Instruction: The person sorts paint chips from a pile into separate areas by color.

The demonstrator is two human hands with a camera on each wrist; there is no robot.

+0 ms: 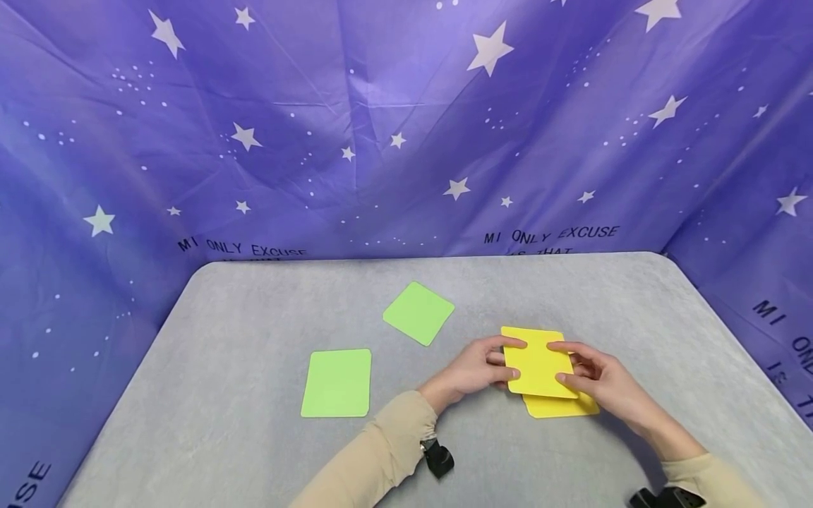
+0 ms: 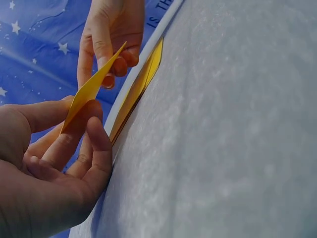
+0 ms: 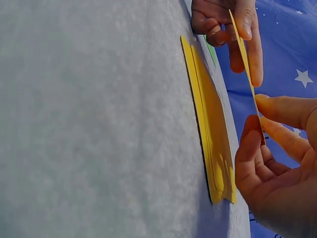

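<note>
Between both hands, a square yellow card [image 1: 538, 363] is held above the table. My left hand [image 1: 473, 365] pinches its left side between thumb and fingers. Opposite it, my right hand [image 1: 606, 381] pinches the right side the same way. Below the raised card lie more yellow cards [image 1: 562, 406], mostly hidden by it in the head view. The right wrist view shows these lower yellow cards [image 3: 208, 124] flat on the table, overlapping, apart from the raised one. From the left wrist, the held card [image 2: 91, 91] appears nearly edge-on.
Two green cards lie flat on the grey table [image 1: 209, 367]: one green card [image 1: 336, 383] left of my left hand, another green card [image 1: 419, 313] turned cornerwise farther back. A purple star-printed cloth [image 1: 381, 127] hangs behind and beside the table.
</note>
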